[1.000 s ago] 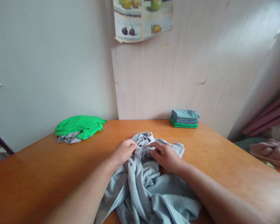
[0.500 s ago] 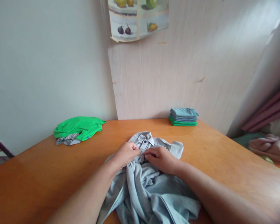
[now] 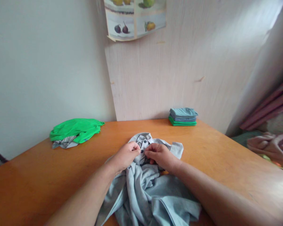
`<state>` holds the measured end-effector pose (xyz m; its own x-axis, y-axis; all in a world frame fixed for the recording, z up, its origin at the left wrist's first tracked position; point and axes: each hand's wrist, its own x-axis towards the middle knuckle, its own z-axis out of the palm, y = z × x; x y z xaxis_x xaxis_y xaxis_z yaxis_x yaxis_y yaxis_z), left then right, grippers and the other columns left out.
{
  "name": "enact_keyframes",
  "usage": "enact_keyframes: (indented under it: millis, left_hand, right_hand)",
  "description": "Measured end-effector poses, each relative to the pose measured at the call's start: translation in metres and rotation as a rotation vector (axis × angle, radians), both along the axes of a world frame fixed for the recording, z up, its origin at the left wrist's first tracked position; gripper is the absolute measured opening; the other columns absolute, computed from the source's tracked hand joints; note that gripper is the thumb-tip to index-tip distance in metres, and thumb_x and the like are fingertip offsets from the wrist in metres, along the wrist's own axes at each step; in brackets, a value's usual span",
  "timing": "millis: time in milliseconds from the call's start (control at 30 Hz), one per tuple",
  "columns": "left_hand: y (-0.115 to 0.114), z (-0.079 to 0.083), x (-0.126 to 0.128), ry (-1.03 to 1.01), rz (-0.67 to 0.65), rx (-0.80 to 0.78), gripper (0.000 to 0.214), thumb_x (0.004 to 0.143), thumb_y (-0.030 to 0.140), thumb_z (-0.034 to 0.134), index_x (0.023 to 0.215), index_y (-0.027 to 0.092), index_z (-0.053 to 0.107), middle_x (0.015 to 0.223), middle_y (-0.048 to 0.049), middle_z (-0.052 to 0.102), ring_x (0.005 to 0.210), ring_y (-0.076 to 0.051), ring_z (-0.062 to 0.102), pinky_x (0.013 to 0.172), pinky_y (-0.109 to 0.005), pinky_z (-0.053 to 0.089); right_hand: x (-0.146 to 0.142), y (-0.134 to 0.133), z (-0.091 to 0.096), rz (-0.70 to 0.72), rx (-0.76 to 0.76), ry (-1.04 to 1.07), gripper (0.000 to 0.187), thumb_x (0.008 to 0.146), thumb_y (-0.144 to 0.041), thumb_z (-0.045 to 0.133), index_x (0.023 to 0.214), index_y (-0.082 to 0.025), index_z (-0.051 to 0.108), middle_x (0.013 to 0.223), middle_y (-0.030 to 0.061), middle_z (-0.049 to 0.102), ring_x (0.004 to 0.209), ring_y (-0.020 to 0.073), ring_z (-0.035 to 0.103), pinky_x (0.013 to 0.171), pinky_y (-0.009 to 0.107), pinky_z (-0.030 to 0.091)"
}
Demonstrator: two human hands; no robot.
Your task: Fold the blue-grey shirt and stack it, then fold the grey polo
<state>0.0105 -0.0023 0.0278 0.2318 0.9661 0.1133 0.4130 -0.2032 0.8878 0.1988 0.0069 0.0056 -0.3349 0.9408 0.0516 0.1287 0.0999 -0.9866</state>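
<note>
A grey-blue button shirt [image 3: 141, 179] lies crumpled on the table in front of me, its collar pointing away and its body bunched towards me. Two dark buttons show on the placket below the collar. My left hand [image 3: 127, 154] pinches the fabric on the left side of the placket. On the other side my right hand [image 3: 161, 156] is closed with thumb and fingers together on the placket edge, close to the lower button. A small gap separates the two sets of fingertips. Folds of cloth hide part of the right fingers.
A loose bright green garment [image 3: 75, 129] lies over striped and grey cloth at the back left of the wooden table [image 3: 33, 175]. A neat stack of folded clothes [image 3: 183, 117] stands at the back right. Behind is a wall with a fruit picture [image 3: 136, 22]. Pinkish bedding [image 3: 269, 146] lies far right.
My right hand's fingers have drawn into a pinch and lifted slightly. A second dark button now shows between the hands. The whole view has shifted a little.
</note>
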Motion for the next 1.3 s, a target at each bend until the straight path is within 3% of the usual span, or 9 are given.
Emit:
enact_keyframes:
  millis: [433,733,1067,1300]
  left_hand:
    - [-0.002,0.002,0.001,0.055,-0.096,0.013,0.012,0.086,0.029,0.055,0.081,0.018,0.057,0.074,0.0023,0.050,0.067,-0.014,0.041,0.061,-0.026,0.032]
    - [0.001,0.001,0.000,0.075,-0.137,0.071,0.015,0.087,0.031,0.054,0.081,0.018,0.058,0.075,0.0011,0.052,0.069,-0.015,0.045,0.062,-0.026,0.035]
    - [0.003,-0.003,0.003,0.150,-0.117,0.141,0.014,0.085,0.030,0.054,0.078,0.019,0.060,0.075,0.0006,0.057,0.071,-0.016,0.050,0.064,-0.027,0.040]
    - [0.000,0.000,0.003,0.165,-0.115,0.120,0.014,0.085,0.029,0.056,0.079,0.018,0.062,0.072,0.0018,0.055,0.067,-0.015,0.048,0.061,-0.026,0.037]
  right_hand:
    - [-0.001,0.003,-0.008,-0.004,0.079,-0.047,0.010,0.080,-0.026,0.067,0.082,-0.020,0.059,0.064,-0.0057,0.058,0.051,0.0087,0.052,0.046,0.020,0.036]
    - [0.001,-0.001,-0.001,-0.002,0.113,-0.075,0.012,0.079,-0.028,0.066,0.079,-0.020,0.057,0.061,-0.0061,0.055,0.051,0.0091,0.050,0.046,0.020,0.035]
    - [0.000,-0.002,0.000,-0.068,0.267,-0.282,0.006,0.078,-0.020,0.062,0.073,-0.019,0.058,0.059,-0.0050,0.055,0.054,0.0091,0.046,0.048,0.020,0.032]
    - [0.001,0.004,-0.006,-0.017,0.164,-0.197,0.005,0.079,-0.019,0.060,0.074,-0.020,0.059,0.058,-0.0050,0.057,0.053,0.0104,0.055,0.047,0.020,0.036]
